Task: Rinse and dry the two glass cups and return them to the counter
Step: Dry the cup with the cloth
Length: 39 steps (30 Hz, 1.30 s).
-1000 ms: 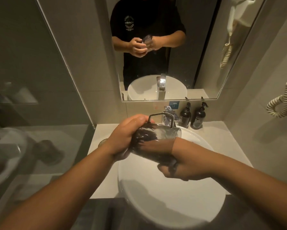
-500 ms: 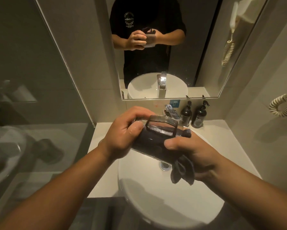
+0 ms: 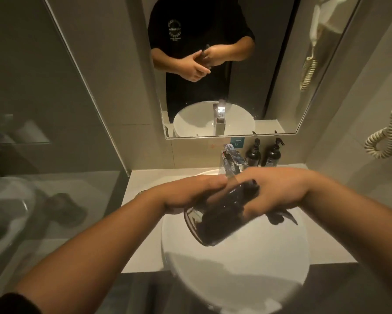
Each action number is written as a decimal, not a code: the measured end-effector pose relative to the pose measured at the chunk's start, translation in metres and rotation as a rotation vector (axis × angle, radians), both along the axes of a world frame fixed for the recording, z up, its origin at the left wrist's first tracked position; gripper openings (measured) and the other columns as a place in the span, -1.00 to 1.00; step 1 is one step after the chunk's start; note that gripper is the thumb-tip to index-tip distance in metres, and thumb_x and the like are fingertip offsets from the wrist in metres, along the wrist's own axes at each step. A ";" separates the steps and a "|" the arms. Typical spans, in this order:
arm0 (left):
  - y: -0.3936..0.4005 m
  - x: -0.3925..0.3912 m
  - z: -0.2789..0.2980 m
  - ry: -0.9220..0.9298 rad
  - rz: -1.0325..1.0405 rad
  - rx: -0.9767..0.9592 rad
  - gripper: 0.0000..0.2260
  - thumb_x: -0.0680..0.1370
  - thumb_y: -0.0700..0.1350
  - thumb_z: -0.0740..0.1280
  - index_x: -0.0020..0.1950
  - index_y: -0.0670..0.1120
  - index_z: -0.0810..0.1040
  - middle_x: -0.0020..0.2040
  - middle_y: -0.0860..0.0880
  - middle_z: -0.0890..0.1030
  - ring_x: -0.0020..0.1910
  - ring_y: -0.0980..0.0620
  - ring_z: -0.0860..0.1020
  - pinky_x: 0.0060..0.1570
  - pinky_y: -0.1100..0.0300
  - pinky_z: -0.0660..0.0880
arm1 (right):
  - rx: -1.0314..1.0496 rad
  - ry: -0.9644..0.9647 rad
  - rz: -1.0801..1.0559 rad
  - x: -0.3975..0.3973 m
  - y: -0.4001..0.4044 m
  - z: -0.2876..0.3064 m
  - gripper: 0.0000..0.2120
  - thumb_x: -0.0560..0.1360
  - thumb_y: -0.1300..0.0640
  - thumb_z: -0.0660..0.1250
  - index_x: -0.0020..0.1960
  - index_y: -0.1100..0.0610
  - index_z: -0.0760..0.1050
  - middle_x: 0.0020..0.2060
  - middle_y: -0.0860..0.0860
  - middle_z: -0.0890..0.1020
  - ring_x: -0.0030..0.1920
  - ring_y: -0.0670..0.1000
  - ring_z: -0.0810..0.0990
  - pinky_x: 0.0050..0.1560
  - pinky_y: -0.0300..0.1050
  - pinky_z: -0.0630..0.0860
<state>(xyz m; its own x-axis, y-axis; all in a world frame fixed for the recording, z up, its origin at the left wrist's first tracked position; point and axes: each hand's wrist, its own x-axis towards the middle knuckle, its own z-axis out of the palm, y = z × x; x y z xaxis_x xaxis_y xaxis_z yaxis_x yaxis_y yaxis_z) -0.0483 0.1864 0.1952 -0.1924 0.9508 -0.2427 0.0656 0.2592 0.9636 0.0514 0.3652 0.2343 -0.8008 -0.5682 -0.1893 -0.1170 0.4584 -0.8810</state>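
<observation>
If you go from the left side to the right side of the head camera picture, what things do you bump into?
Clear glass shower screen → left hand → clear glass cup stuffed with dark cloth → right hand → cream coiled cord.

Clear glass cup (image 3: 209, 225) tilted above the basin, dark cloth (image 3: 222, 214) stuffed inside.

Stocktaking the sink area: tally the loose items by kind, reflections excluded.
Glass cups: 1 clearly seen, the cup in both hands; a rim-like edge behind the left wrist is too hidden to count
Dark cloths: 1
Dark pump bottles: 2
Total: 4
</observation>
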 end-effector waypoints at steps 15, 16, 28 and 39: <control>0.007 0.008 -0.039 -0.876 0.531 0.322 -0.38 0.56 0.35 0.17 0.40 -0.07 0.55 0.25 -0.17 0.63 0.19 -0.17 0.61 0.21 -0.07 0.54 | 0.284 1.052 -0.669 0.026 -0.042 -0.032 -0.66 0.42 0.24 0.42 0.17 0.30 0.55 0.22 0.20 0.55 0.37 0.18 0.41 0.33 0.18 0.39; 0.007 0.008 -0.038 -0.859 0.533 0.329 -0.38 0.56 0.34 0.17 0.39 -0.06 0.56 0.27 -0.15 0.63 0.23 -0.17 0.60 0.27 -0.07 0.51 | 0.291 1.046 -0.636 0.024 -0.046 -0.034 -0.68 0.42 0.20 0.43 0.14 0.28 0.56 0.26 0.22 0.50 0.45 0.20 0.30 0.36 0.23 0.34; 0.006 0.001 -0.028 -0.584 0.769 0.411 -0.45 0.59 0.34 0.12 0.29 0.00 0.63 0.18 -0.13 0.70 0.14 -0.08 0.68 -0.09 0.11 0.64 | 0.531 0.929 -0.675 -0.006 -0.062 -0.020 -0.42 0.52 0.06 0.19 0.49 0.22 0.21 0.51 0.15 0.22 0.54 0.12 0.09 0.48 -0.08 0.05; 0.013 0.002 -0.038 -0.657 0.794 0.432 -0.37 0.52 0.42 0.16 0.23 -0.03 0.67 0.21 -0.16 0.68 0.19 -0.13 0.66 0.11 0.00 0.63 | 0.472 1.036 -0.713 0.006 -0.069 -0.053 -0.50 0.52 0.14 0.15 0.42 0.30 0.32 0.44 0.23 0.32 0.50 0.18 0.19 0.48 0.03 0.19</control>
